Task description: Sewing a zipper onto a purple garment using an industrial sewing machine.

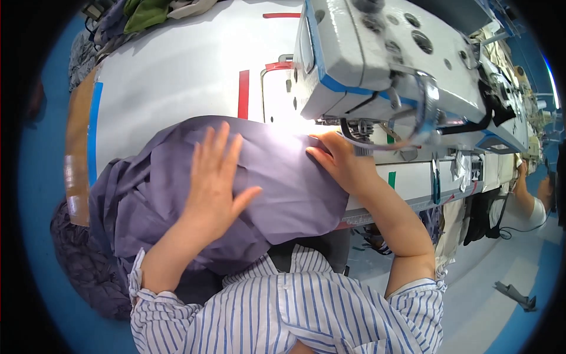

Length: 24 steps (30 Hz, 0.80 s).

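Note:
A purple piece of fabric [283, 194] spreads over the near part of the white sewing table and hangs off its front edge towards my lap. My left hand [215, 180] lies flat on it, fingers spread and thumb out to the side. Close to the needle area of the white sewing machine [348, 59], my right hand [345, 159] pinches the fabric's far right edge between thumb and fingers. Bright lamp light falls on the cloth there. The machine's head hides the needle and part of my right fingers.
Red tape strips [243, 94] mark the white tabletop [171, 71]. Small scissors [435, 180] lie right of the machine. Green and dark cloths [144, 15] are heaped at the far left; more purple fabric [88, 265] sits low on the left. Another person's arm [522, 189] shows far right.

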Tool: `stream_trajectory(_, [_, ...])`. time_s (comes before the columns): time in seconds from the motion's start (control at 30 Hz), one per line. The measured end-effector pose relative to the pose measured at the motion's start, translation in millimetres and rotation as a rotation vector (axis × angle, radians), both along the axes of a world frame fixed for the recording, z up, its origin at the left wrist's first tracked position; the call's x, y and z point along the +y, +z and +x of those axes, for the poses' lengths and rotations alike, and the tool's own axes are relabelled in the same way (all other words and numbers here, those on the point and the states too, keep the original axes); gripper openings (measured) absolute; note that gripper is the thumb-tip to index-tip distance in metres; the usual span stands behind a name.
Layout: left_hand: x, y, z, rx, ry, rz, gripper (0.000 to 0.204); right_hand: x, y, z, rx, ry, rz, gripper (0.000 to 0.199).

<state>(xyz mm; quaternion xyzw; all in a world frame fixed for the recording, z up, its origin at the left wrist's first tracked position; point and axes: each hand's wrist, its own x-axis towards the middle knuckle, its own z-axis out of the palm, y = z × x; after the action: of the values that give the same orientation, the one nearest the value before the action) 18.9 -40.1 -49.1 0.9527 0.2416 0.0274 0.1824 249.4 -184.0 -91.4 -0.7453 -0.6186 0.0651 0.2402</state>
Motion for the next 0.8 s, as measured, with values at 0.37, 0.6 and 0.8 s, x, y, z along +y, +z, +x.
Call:
stream_trajectory(0.37, [70.5,-36.9,3.7,0.017,-0.220,0.179,0.090,-7.1,-68.7,36.1,0.286,0.125,-0.049,0.030])
stream_trajectory(0.6, [-10.4,9.1,17.2,-0.178,-0.456,-0.056,0.059,-3.5,-29.4,21.0,0.002,0.106,0.207,0.015])
stream_trajectory(0.8, [-114.9,-33.9,27.6,-0.389,-0.165,-0.039,0.049,-10.2,-2.2,17.2,0.256,0.271,0.219,0.021])
